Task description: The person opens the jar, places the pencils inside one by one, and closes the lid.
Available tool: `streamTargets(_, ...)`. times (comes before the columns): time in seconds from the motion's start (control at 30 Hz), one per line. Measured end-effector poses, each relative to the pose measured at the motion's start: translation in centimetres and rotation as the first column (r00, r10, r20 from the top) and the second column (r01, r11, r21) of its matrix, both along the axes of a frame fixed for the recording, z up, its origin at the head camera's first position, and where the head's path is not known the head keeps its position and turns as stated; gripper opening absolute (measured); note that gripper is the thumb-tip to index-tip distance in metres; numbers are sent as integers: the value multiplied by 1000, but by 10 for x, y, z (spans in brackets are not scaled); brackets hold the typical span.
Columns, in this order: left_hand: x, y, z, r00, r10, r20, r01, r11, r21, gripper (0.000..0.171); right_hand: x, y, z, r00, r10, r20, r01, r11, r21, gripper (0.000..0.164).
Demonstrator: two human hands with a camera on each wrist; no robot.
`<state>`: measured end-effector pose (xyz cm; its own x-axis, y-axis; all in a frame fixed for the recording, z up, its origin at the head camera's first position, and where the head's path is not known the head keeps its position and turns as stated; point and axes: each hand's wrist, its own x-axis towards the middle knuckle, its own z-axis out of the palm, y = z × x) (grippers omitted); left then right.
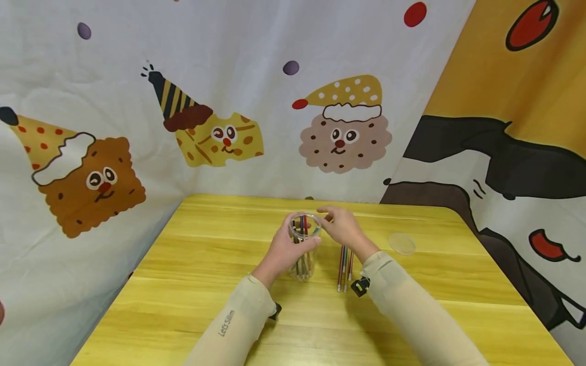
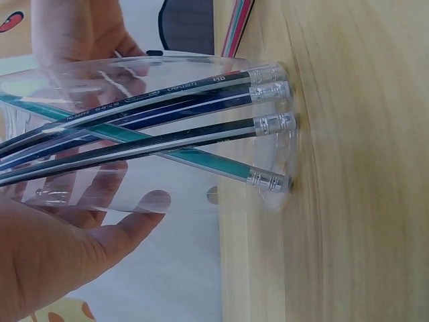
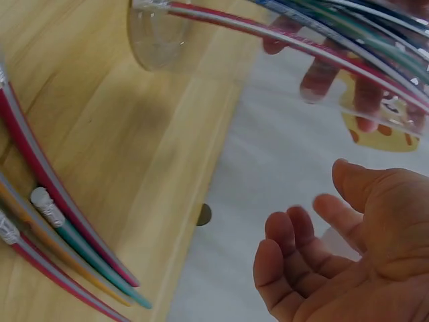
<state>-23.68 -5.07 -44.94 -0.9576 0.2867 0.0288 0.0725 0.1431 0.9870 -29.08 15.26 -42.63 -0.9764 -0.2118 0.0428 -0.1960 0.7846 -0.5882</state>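
Note:
A clear plastic jar (image 1: 302,274) stands near the middle of the table. My left hand (image 1: 283,249) grips it from the left, fingers and thumb curved round its upper part. Inside lean several pencils (image 2: 201,138), black, dark blue, green and red, with eraser ends at the bottom. Just right of the open rim is my right hand (image 1: 343,227), its fingers loosely bent. In the right wrist view nothing lies in that hand, and a gap shows between it and the jar wall.
More pencils (image 1: 344,269), red, green and orange ones among them, lie on the wooden table (image 1: 206,305) below the right forearm. Farther right lies a clear round lid (image 1: 403,244). A cartoon-printed cloth (image 1: 256,51) hangs behind the table's far edge.

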Motion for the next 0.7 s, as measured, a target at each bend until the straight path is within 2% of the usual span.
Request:
streamTargets(0.2,-2,0,-2,1000,-21,-2,21,999,37,79,-7,2,-14,995,9,97,-14,999,47,44)
streamTargets(0.4,-1,1,-2,1000,-24,2,24,999,44,81,-6,7,-32,996,16,91,-25,995,94,40)
streamTargets(0.57,-1,1,-1,1000,-18,-1,18,999,32,79,-4,10,-45,990,15,143,-36,989,144,39)
streamTargets(0.7,-1,0,-1,1000,-12,0,12,1000,21,79,-3,11,-50,986,20,164,-47,986,163,39)
